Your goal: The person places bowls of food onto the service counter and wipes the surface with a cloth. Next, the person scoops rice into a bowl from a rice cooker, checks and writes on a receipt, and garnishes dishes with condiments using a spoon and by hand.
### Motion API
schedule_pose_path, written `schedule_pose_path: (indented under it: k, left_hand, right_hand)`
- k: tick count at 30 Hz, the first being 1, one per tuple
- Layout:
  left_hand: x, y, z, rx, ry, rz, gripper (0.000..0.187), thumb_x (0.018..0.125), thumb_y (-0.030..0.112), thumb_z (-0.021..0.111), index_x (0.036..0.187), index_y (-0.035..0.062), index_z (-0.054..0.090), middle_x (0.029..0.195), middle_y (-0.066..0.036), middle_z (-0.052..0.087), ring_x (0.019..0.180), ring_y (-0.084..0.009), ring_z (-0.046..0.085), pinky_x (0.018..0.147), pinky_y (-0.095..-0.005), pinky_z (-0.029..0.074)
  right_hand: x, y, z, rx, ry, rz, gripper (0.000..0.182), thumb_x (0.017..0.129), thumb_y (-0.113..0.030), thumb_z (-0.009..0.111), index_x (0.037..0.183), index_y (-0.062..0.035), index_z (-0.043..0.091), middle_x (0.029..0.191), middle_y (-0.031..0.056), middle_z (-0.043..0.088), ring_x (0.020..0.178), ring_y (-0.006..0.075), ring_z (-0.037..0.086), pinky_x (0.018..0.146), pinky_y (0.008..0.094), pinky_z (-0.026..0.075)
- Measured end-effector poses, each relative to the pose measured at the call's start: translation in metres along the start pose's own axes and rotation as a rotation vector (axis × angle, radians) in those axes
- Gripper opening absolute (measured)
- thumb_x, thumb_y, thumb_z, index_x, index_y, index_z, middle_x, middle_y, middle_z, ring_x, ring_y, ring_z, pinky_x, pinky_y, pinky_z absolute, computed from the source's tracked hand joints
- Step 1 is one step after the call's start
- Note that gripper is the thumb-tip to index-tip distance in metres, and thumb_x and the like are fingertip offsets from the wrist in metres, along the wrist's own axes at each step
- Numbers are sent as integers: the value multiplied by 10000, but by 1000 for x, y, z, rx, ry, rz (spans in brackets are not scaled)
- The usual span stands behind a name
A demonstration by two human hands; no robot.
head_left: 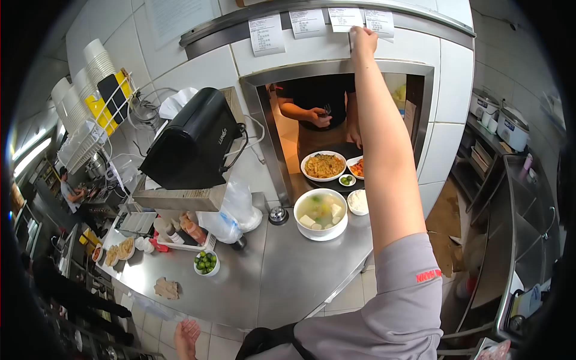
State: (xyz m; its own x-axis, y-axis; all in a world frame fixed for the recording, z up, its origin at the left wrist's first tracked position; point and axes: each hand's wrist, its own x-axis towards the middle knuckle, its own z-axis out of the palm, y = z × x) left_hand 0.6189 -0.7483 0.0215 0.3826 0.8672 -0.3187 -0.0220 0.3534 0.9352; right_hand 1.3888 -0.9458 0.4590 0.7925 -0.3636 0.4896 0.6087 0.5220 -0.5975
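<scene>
Our right hand (363, 43) reaches high, its thumb and fingers pinched together at the lower edge of the third paper slip (345, 17) from the left. That slip hangs from the metal rail (228, 29) above the serving window, with two slips to its left and one close on its right, partly behind our fingers. Our left hand (187, 335) is low, just beyond the near edge of the steel counter (240, 294), palm turned up, fingers loosely spread and slightly curled; we see nothing in it.

Below our raised arm, a white soup bowl (305, 229) stands on the counter before the window, on a white plate (324, 236), with a rice bowl (359, 204) just beside it. Through the window, a person stands behind a dark tray of dishes; that person's hand (320, 117) is bent around a dark object we cannot make out.
</scene>
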Motion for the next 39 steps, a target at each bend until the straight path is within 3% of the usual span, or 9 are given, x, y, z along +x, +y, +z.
schedule_pose_path:
  k: [5,10,14,22,26,28,30,32,39]
  left_hand:
    - [10,19,56,30,89,270,441,841,235,573,1182,-15,447,1072,-115,546,969,-210,543,837,-319,440]
    - [13,-8,165,385,-421,550,209,838,104,575,1011,-11,556,1002,-89,601,924,-140,558,813,-256,434]
    - [26,-43,205,807,-431,905,249,785,134,590,1010,32,560,1031,-100,567,1049,-265,502,880,-335,398]
    - [44,-97,231,1135,-287,961,376,765,359,585,1122,240,572,1271,-88,413,1221,-314,318,1025,-512,152]
    - [49,-95,232,1173,-327,934,414,753,366,587,1148,249,559,1303,-65,398,1247,-306,292,1041,-502,141]
    - [48,-94,233,1191,-337,922,422,755,371,584,1159,253,551,1312,-54,394,1253,-305,282,1045,-501,131]
    - [48,-94,233,1212,-357,924,429,759,374,581,1170,256,542,1322,-42,386,1260,-305,271,1049,-500,123]
    - [49,-93,231,1231,-384,929,435,764,376,576,1181,257,533,1336,-31,376,1266,-305,259,1052,-500,116]
    - [57,-86,216,1331,-566,980,520,780,433,544,1259,252,453,1389,-9,309,1309,-297,184,1069,-479,100]
  right_hand:
    - [-91,-45,-51,537,-367,74,167,720,0,583,844,25,473,710,106,544,608,194,559,558,311,501]
    - [-430,66,-200,-364,-807,423,152,683,13,574,788,-32,474,652,27,500,511,121,517,461,258,448]
    - [-565,52,-269,-650,-745,820,157,710,18,572,845,-10,497,650,53,521,533,137,528,484,264,451]
    - [-564,1,-303,-1003,-965,72,158,733,-82,632,854,-2,569,719,78,573,629,122,532,562,286,434]
    - [-608,-33,-309,-383,-1703,967,113,793,-94,581,839,-12,644,763,96,626,693,161,585,624,290,454]
    - [-665,-17,-315,-285,-2171,692,207,806,-210,579,904,-37,633,838,122,640,717,243,588,694,373,455]
    - [-700,-30,-298,65,-1996,722,276,821,-205,567,1030,-24,577,1064,170,581,917,257,563,825,381,430]
    - [-744,-11,-286,87,-2293,707,328,860,-179,521,1138,-7,509,1221,163,488,1067,260,486,934,370,366]
    - [-852,58,-273,-30,-1963,1109,330,870,-194,510,1143,-8,507,1206,146,495,1074,240,477,937,362,359]
